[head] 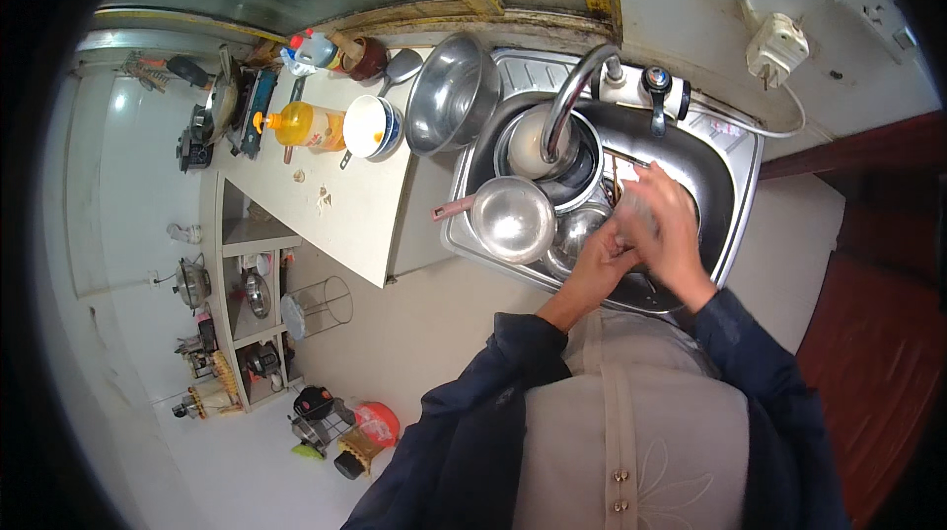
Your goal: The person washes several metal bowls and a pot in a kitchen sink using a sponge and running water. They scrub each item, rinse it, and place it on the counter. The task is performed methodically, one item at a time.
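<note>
Over the front right of the stainless steel sink (749,178), my left hand (598,263) and my right hand (669,230) meet with fingers close together. Motion blurs the right hand. Something greyish may be between them, but I cannot make it out. Left of my hands, a shallow metal pan (513,219) with a pink handle rests over the sink's left side. A round steel vessel (578,234) lies partly under my left hand. Behind the pan, a steel pot (598,160) holds a pale bowl (527,143) below the curved faucet (562,97). Several chopsticks (614,173) show beside the pot.
A large steel basin (453,93) leans at the sink's left edge. The white counter (355,204) bears stacked bowls (366,126), a yellow pump bottle (305,126) and a spatula (403,67). Behind the sink are a faucet lever (657,97) and a white plug (777,49).
</note>
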A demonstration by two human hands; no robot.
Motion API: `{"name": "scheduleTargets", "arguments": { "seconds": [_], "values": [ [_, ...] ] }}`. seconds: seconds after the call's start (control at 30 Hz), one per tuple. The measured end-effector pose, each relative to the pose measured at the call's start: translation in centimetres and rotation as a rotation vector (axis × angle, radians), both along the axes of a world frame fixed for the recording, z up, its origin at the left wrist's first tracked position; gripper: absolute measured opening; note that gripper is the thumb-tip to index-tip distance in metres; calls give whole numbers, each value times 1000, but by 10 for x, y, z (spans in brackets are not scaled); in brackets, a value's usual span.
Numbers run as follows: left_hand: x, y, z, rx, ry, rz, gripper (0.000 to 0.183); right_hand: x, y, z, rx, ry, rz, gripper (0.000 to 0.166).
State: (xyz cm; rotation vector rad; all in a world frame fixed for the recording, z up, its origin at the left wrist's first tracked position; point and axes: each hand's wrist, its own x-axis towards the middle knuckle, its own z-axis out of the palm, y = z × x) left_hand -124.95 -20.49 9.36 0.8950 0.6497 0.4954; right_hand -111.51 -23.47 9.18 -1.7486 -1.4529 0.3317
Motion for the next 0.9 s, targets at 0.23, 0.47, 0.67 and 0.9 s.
{"name": "scheduleTargets", "arguments": {
  "seconds": [0.23, 0.47, 0.67, 0.9],
  "values": [
    [-1, -5, 0, -37, 70, 59, 36, 4, 3, -1, 45, -24, 75, 23],
    [-10, 2, 4, -121, -5, -69, 38, 71, 25, -68, -559, 1433, 62, 28],
    [-14, 25, -28, -771, -349, 478, 40, 7, -18, -46, 33, 1328, -263, 45],
    [0, 9, -26, -339, -104, 369, 25, -5, 13, -34, 111, -235, 50, 35]
  ]
}}
